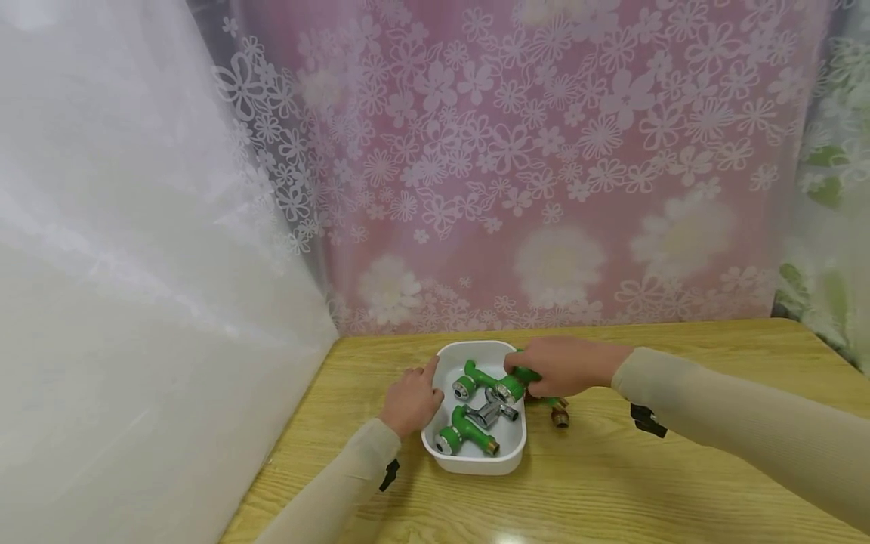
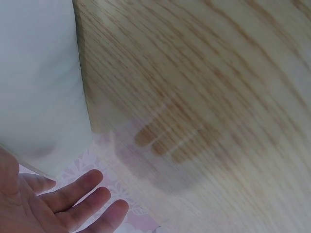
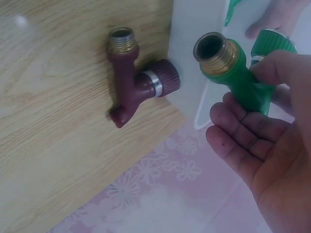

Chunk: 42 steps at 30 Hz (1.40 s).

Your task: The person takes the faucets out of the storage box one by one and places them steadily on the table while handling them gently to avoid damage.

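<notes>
A white tub [image 1: 476, 466] holds two green taps [image 1: 467, 431] and a silver tap [image 1: 486, 415]. At its left rim rests my left hand [image 1: 411, 400], with the index finger along the edge; the left wrist view shows the fingers [image 2: 80, 194] extended beside the tub wall [image 2: 39, 82]. Over the right rim, my right hand [image 1: 567, 366] grips another green tap [image 1: 510, 389]. In the right wrist view, that green tap [image 3: 243, 87] lies between thumb and fingers of the right hand [image 3: 272, 160], its brass threaded end facing outward.
A dark red tap [image 3: 127, 82] with a brass threaded end lies on the wooden table [image 1: 652, 468], just right of the tub. Behind the table hangs a pink flowered curtain [image 1: 476, 189], and a whitish sheet [image 1: 136, 264] hangs on the left.
</notes>
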Available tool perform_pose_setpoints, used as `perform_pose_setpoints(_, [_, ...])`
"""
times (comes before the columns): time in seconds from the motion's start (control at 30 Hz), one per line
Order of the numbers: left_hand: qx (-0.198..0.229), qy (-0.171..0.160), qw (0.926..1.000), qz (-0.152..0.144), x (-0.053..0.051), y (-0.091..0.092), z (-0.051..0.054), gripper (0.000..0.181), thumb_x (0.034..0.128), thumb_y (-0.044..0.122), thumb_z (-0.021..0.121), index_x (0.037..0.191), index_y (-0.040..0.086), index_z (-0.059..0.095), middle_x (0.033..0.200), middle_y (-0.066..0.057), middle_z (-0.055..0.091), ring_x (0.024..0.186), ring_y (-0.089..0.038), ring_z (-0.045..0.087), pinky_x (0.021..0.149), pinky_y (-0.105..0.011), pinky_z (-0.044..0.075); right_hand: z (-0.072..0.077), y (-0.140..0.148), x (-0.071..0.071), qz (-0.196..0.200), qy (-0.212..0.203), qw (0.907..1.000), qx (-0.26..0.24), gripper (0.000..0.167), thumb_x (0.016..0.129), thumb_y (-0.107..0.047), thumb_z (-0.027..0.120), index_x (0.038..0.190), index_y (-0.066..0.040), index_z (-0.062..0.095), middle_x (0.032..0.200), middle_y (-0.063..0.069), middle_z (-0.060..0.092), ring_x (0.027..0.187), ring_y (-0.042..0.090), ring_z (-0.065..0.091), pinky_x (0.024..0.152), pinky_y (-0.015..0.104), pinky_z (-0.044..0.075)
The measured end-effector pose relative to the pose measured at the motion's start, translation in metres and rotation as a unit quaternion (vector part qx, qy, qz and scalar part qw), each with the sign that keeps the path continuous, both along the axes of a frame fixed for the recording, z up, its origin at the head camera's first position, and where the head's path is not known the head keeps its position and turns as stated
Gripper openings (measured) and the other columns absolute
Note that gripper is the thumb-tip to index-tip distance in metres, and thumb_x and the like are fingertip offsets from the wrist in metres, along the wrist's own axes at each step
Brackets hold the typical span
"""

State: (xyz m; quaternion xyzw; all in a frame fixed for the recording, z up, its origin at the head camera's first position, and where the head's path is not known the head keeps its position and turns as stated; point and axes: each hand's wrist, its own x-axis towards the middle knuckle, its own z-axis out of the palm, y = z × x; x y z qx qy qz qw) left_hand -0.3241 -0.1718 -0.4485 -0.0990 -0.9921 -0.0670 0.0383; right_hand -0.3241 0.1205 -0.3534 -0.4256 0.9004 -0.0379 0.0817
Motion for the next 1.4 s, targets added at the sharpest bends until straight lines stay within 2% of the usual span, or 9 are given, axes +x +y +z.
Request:
perform_pose_setpoints(0.23, [0.009, -0.003, 1.0, 0.003, 0.0, 0.001, 0.0, 0.063, 0.1008, 0.028, 0.052, 0.159, 0.016, 0.031, 0.139, -0.016, 0.059, 0.129, -0.035, 0.055, 0.098, -0.053, 0.052, -0.007, 0.02, -0.004, -0.024, -0.006, 0.9996, -0.014, 0.03, 0.095, -0.022, 0.066, 0.124, -0.025, 0.062, 0.104, -0.01, 0.066, 0.083, 0.005, 0.058, 0.072, 0.033, 0.049])
perform_pose_setpoints(0.5, [0.011, 0.003, 0.9999, -0.003, -0.001, 0.0, -0.001, 0.062, 0.1005, 0.027, 0.051, 0.159, 0.016, 0.032, 0.138, -0.016, 0.06, 0.129, -0.035, 0.055, 0.096, -0.052, 0.052, -0.015, 0.046, -0.009, -0.031, -0.01, 0.9986, -0.043, 0.018, 0.095, -0.021, 0.066, 0.112, -0.024, 0.062, 0.083, -0.015, 0.058, 0.068, 0.003, 0.051, 0.064, 0.028, 0.043])
perform_pose_setpoints(0.67, [0.006, 0.01, 0.9999, -0.005, -0.002, 0.0, 0.0, 0.062, 0.0998, 0.027, 0.051, 0.158, 0.016, 0.033, 0.136, -0.015, 0.061, 0.127, -0.034, 0.056, 0.093, -0.051, 0.054, -0.021, 0.06, -0.01, -0.046, -0.008, 0.9977, -0.05, 0.014, 0.095, -0.021, 0.066, 0.108, -0.023, 0.061, 0.08, -0.015, 0.056, 0.064, 0.003, 0.049, 0.063, 0.027, 0.041])
perform_pose_setpoints(0.93, [0.014, -0.01, 0.9998, 0.003, 0.001, 0.0, 0.002, 0.063, 0.1005, 0.028, 0.05, 0.16, 0.017, 0.03, 0.141, -0.016, 0.058, 0.13, -0.035, 0.054, 0.098, -0.053, 0.051, -0.037, 0.075, -0.012, -0.086, -0.009, 0.9955, -0.04, 0.013, 0.096, -0.026, 0.067, 0.107, -0.023, 0.061, 0.079, -0.014, 0.057, 0.063, 0.006, 0.049, 0.06, 0.028, 0.041])
perform_pose_setpoints(1.4, [0.008, -0.001, 1.0, 0.004, 0.001, 0.001, 0.002, 0.062, 0.1003, 0.028, 0.051, 0.159, 0.017, 0.032, 0.139, -0.015, 0.059, 0.13, -0.034, 0.055, 0.096, -0.052, 0.052, -0.06, 0.094, -0.01, -0.11, 0.005, 0.9927, -0.048, 0.015, 0.098, -0.026, 0.066, 0.109, -0.019, 0.061, 0.069, -0.01, 0.049, 0.057, 0.006, 0.039, 0.056, 0.027, 0.031])
